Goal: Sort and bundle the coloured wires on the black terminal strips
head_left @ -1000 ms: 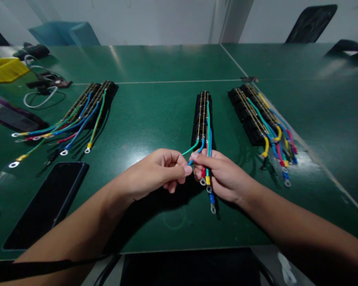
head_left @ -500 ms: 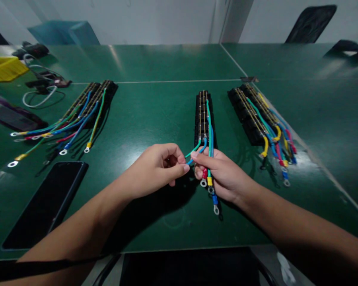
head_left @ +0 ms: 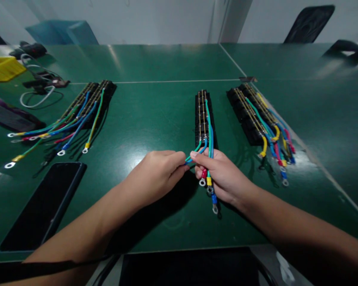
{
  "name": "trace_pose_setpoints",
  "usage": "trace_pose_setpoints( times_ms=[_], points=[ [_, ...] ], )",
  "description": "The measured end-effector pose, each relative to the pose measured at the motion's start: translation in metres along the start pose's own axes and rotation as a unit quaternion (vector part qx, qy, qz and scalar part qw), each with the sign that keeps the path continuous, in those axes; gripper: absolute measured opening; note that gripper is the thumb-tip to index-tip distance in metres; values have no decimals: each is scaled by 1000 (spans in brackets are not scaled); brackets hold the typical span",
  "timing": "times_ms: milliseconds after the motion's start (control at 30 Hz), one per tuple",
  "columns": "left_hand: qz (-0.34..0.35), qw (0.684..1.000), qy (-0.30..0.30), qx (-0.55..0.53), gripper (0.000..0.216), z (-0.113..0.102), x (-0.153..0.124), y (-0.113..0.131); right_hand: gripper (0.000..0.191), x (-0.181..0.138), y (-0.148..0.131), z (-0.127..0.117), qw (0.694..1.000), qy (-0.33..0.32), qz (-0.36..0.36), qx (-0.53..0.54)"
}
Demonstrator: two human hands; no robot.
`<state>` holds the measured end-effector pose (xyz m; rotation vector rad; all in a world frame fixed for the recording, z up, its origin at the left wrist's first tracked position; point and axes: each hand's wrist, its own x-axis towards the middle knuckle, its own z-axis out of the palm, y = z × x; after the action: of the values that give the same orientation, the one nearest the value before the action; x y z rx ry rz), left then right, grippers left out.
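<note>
A black strip with brass-coloured rails lies lengthwise on the green table, with green and blue wires running from it toward me. My left hand is closed on the short green and blue wires, whose ends are hidden in its fingers. Just to the right, my right hand pinches the wire bundle between thumb and fingers. Below its fingers hang ring terminals: one with a red sleeve, one with a yellow sleeve and one with a blue sleeve.
Similar wired strips lie at left and at right, their ring-ended wires pointing toward me. A smartphone rests near the left front edge. Farther back are a yellow bin and a grey cable. Chairs stand beyond the table.
My left hand has turned over, back upward, and its fingers have closed around the short green and blue wires. The right hand keeps its hold, almost unmoved.
</note>
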<state>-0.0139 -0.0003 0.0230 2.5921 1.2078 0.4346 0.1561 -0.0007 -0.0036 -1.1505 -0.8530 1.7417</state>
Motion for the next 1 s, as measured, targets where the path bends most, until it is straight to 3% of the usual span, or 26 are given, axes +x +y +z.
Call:
trace_pose_setpoints(
  times_ms=[200,367,533,733,1000],
  points=[
    [-2,999,-25,33,25,-1,-1,4,21,1,1,-1,1000,0,5,-24],
    [-36,999,15,-11,24,1,0,2,22,1,0,0,1000,0,0,-21],
    [-75,997,15,-15,23,0,0,1,23,1,0,0,1000,6,2,-18],
    [-43,998,53,18,24,1,-4,1,23,1,0,-1,1000,5,4,8],
    [-36,995,-15,93,33,0,-3,0,23,4,0,-1,1000,9,13,17]
  ],
)
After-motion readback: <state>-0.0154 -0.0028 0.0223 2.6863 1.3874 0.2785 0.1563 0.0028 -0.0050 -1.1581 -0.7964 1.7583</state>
